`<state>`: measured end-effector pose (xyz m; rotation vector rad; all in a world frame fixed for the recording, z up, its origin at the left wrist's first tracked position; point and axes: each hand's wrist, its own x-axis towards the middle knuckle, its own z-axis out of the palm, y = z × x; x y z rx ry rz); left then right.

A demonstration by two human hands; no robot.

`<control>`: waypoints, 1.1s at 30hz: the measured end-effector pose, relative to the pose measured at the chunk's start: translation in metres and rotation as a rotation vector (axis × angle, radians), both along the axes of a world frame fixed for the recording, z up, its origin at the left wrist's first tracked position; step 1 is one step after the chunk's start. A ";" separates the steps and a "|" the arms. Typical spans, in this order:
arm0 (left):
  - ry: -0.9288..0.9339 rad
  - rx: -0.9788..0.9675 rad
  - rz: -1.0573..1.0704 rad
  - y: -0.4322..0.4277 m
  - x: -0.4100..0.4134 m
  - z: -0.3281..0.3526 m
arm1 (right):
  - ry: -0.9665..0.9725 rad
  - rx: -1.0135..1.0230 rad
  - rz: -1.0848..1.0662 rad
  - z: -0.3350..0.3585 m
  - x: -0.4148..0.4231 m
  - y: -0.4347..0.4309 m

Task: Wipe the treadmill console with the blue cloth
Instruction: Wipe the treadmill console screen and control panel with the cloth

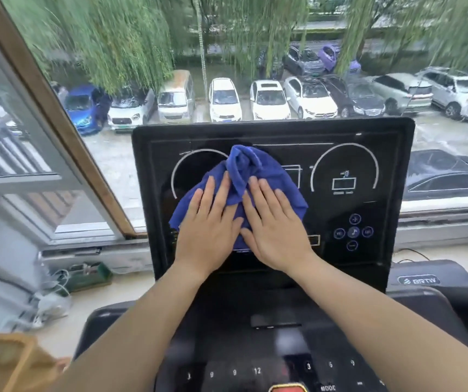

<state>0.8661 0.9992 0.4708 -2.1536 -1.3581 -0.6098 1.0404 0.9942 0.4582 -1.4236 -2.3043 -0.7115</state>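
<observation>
The black treadmill console (368, 154) stands upright before me, with white dial outlines and round blue buttons at its lower right. A crumpled blue cloth (248, 165) lies against the middle-left of the screen. My left hand (210, 222) presses flat on the cloth's left half, fingers spread. Beside it, my right hand (275, 222) lies flat on the cloth's right half, and the two hands touch at the thumbs. The cloth covers the left dial's inner part and the centre display.
Below the screen is the lower control panel (255, 372) with numbered keys and a red stop button (286, 388). A window (57, 137) behind the console looks onto parked cars. Cables and a green box (91, 275) lie on the sill at left.
</observation>
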 end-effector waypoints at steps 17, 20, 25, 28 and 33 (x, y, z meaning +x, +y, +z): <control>-0.020 -0.221 0.203 -0.064 -0.069 -0.068 | -0.234 -0.042 0.188 -0.052 -0.065 -0.031; -0.010 -0.210 0.124 -0.058 -0.028 -0.063 | -0.251 -0.019 0.163 -0.048 -0.015 -0.029; 0.009 -0.167 -0.011 -0.043 0.067 -0.050 | -0.177 0.024 0.085 -0.042 0.084 -0.030; 0.058 -0.162 -0.073 -0.036 0.120 -0.042 | -0.101 0.004 -0.014 -0.048 0.133 -0.035; 0.179 -0.153 -0.153 -0.038 0.183 -0.040 | 0.091 -0.054 -0.252 -0.074 0.179 -0.054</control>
